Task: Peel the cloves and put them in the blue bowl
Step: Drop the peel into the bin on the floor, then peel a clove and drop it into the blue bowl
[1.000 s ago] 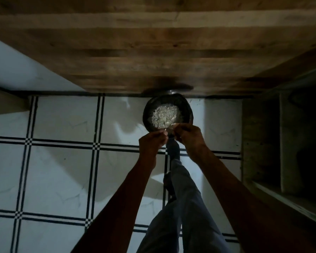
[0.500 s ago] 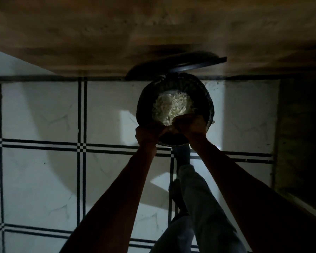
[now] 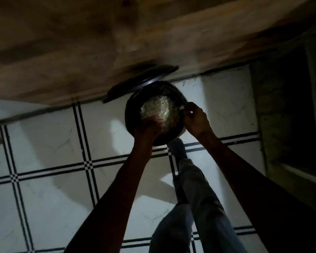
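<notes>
A dark round container (image 3: 135,114) stands on the tiled floor in dim light, with a heap of pale papery skins (image 3: 158,109) inside. My left hand (image 3: 150,129) hovers over its near side with the fingers curled down; blur hides what it holds. Over the right rim my right hand (image 3: 195,119) has its fingers curled, and a small pale bit, seemingly a clove (image 3: 190,112), shows at the fingertips. The container's colour cannot be told in this light.
A dark flat lid (image 3: 140,84) leans behind the container against a wooden surface (image 3: 98,42). My leg in grey trousers (image 3: 190,207) stretches toward the container. A dark wooden shelf unit (image 3: 290,115) stands at the right. White tiles with black lines (image 3: 44,152) cover the floor.
My hands were pinched together over the container's near rim; now they are apart, the right one at the right rim. The view has tilted and drawn closer.
</notes>
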